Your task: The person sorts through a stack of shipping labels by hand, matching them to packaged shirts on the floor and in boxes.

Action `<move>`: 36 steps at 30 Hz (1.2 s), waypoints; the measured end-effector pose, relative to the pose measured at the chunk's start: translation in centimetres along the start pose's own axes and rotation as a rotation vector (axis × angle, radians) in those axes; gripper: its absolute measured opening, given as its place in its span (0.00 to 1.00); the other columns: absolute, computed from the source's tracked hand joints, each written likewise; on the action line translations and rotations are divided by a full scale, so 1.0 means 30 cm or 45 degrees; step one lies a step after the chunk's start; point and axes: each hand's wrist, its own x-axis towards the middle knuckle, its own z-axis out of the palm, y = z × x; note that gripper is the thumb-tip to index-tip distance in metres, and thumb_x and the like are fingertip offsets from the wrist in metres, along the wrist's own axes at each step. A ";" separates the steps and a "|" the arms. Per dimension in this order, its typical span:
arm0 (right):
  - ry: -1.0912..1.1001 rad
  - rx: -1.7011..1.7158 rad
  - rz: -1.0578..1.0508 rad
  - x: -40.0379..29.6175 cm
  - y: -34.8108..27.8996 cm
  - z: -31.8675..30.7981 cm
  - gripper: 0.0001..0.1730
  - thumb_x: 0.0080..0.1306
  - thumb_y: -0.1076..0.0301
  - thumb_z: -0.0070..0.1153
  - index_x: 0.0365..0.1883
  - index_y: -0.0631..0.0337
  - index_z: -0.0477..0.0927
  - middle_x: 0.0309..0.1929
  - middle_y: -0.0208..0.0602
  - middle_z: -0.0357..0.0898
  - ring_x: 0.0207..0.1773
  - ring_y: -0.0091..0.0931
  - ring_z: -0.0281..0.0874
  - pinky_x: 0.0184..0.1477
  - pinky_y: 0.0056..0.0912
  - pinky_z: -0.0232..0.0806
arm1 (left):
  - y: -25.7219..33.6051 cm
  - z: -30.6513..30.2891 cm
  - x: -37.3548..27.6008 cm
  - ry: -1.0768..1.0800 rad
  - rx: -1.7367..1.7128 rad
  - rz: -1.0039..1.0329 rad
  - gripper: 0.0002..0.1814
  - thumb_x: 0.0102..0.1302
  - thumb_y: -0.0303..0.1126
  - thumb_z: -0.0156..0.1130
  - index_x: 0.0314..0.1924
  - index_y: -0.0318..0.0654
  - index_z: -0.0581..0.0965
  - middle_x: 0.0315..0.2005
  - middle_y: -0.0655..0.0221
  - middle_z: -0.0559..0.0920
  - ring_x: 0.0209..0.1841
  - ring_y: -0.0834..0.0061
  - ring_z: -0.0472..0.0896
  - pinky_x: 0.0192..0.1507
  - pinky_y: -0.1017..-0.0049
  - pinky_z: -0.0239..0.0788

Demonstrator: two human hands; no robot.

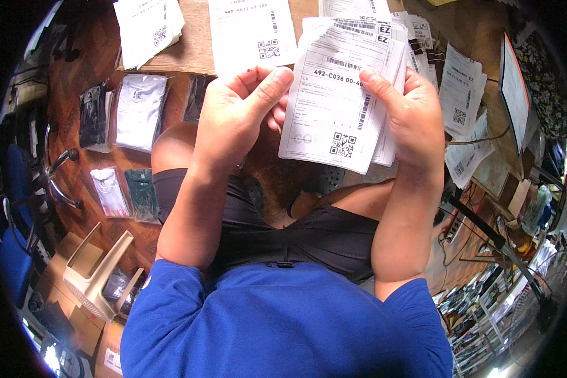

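Observation:
My right hand (408, 111) grips a stack of printed paper labels (330, 108) over my lap, thumb on top and fingers behind its right edge. The sheets carry barcodes, printed square codes and writing. At the stack's left edge is my left hand (245, 106), its thumb bent toward its curled fingers. Whether a sheet is pinched there cannot be made out. Beyond the left hand, another label sheet (245, 33) lies on the wooden table (193, 56). Further left, a small pile of labels (146, 33) reaches past the table's edge.
Bagged folded garments, one white (141, 111) and one dark green (141, 193), lie on the wood floor at left. A beige plastic stool (99, 274) lies behind them, near a blue chair (14, 255). More label stacks (460, 90) and a black pole (496, 241) are at right.

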 end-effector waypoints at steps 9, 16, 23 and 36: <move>-0.082 -0.084 -0.027 -0.001 0.001 -0.008 0.12 0.67 0.68 0.62 0.43 0.69 0.82 0.35 0.32 0.84 0.35 0.18 0.78 0.36 0.22 0.72 | -0.014 -0.004 -0.001 0.018 -0.011 0.081 0.12 0.65 0.28 0.65 0.47 0.30 0.79 0.31 0.71 0.84 0.28 0.88 0.77 0.27 0.87 0.66; -0.187 0.087 -0.090 0.012 0.013 -0.017 0.16 0.70 0.63 0.58 0.45 0.70 0.82 0.37 0.33 0.84 0.38 0.19 0.77 0.42 0.24 0.71 | 0.019 -0.046 0.000 -0.235 -0.629 -0.249 0.24 0.60 0.23 0.59 0.58 0.27 0.74 0.45 0.58 0.83 0.43 0.74 0.83 0.46 0.77 0.75; -0.279 0.191 -0.134 0.003 0.003 -0.019 0.19 0.72 0.61 0.56 0.49 0.71 0.79 0.41 0.35 0.83 0.41 0.19 0.77 0.45 0.24 0.70 | 0.044 -0.050 -0.021 -0.534 -0.844 -0.263 0.29 0.56 0.25 0.59 0.60 0.23 0.71 0.48 0.53 0.82 0.47 0.66 0.83 0.53 0.70 0.75; 0.083 -0.123 -0.183 -0.015 -0.028 0.023 0.10 0.69 0.69 0.57 0.32 0.68 0.81 0.26 0.23 0.77 0.27 0.12 0.67 0.28 0.17 0.61 | 0.076 -0.080 0.020 -0.987 -1.223 -0.323 0.17 0.71 0.36 0.53 0.53 0.30 0.70 0.37 0.64 0.80 0.33 0.79 0.76 0.30 0.82 0.69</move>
